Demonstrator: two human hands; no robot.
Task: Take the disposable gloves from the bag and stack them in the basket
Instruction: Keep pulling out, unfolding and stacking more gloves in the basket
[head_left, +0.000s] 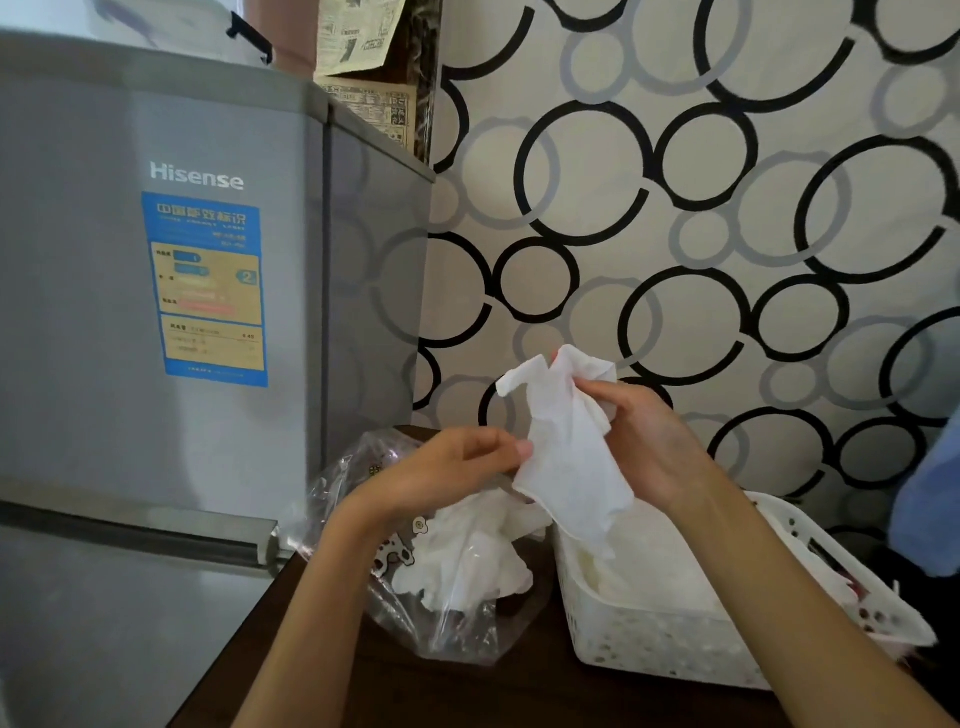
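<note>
One glove: white, thin, crumpled disposable glove (569, 447) held up in the air between both hands, above the gap between bag and basket, touching neither.
Glove axis: long axis runs near vertical, tilted a bit; finger end points up toward the wall, cuff end hangs down toward the basket. One finger flap sticks out to the upper left.
Right hand: the right hand (644, 441) grips the upper part of the glove, fingers curled around the bunched finger end.
Left hand: the left hand (457, 467) pinches the glove's left edge at mid-height with its fingertips.
Step in hand: looks like flattening or straightening one glove after it is out of the bag, before it goes on the stack. Judgement only.
Bag: clear plastic bag (441, 613) with a printed cartoon sits on the dark table (467, 691), just left of the basket; a loose heap of white gloves (467, 561) remains inside, so the task seems mid-way.
Basket: white perforated basket (649, 644) at right on the table, already holding a layer of white gloves (665, 566).
Next move calls for: pull the glove flat, turn it roughly level, lower it to the right onto the pile in the basket, let go with both hands.
Surroundings: grey Hisense fridge (156, 312) at left, circle-pattern wall (727, 208) behind.
</note>
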